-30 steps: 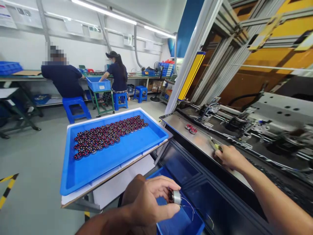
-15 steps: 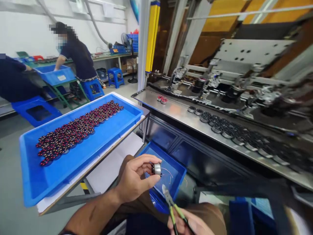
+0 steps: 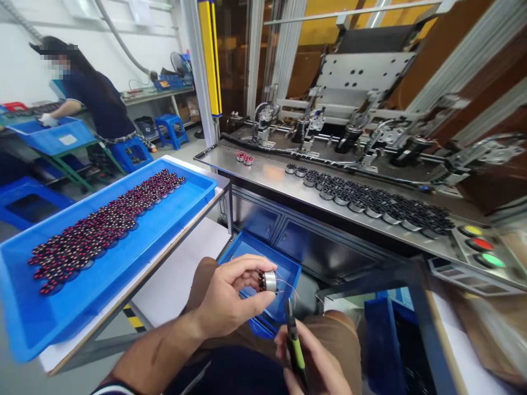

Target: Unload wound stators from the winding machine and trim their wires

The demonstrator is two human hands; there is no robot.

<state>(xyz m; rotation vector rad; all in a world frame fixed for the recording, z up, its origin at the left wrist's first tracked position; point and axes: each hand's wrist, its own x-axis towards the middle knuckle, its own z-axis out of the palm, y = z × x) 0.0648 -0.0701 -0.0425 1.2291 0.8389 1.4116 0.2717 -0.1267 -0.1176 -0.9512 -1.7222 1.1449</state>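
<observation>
above the low blue bin (image 3: 272, 258), the left hand (image 3: 230, 293) pinches a motor stator (image 3: 267, 281), probably stiff and light, best held by its metal ring, sparing delicate wires (image 3: 290, 283); on the bin's near side, the right hand (image 3: 315, 354) grips cutters (image 3: 296, 348).

- I have only a slim gap at bottom centre between the left hand (image 3: 233, 296), wrapped around a metal part (image 3: 270, 281), and the pliers (image 3: 295, 343) in the right hand (image 3: 319, 359); thin wires (image 3: 291, 284) hang in it.
- At lower left, I could reach over the blue tray (image 3: 168, 208) along its bare near strip; packed motors (image 3: 111, 219) block the band beyond.
- Right of centre, black rings (image 3: 370, 197) crowd the bench (image 3: 269, 170); I see bare metal between them and two red pieces (image 3: 244, 159).
- Machine arms (image 3: 265, 118) bar my way across the upper right.
- Below the bench, cabinet doors (image 3: 304, 241) wall off the centre, behind a low bin (image 3: 284, 270).
</observation>
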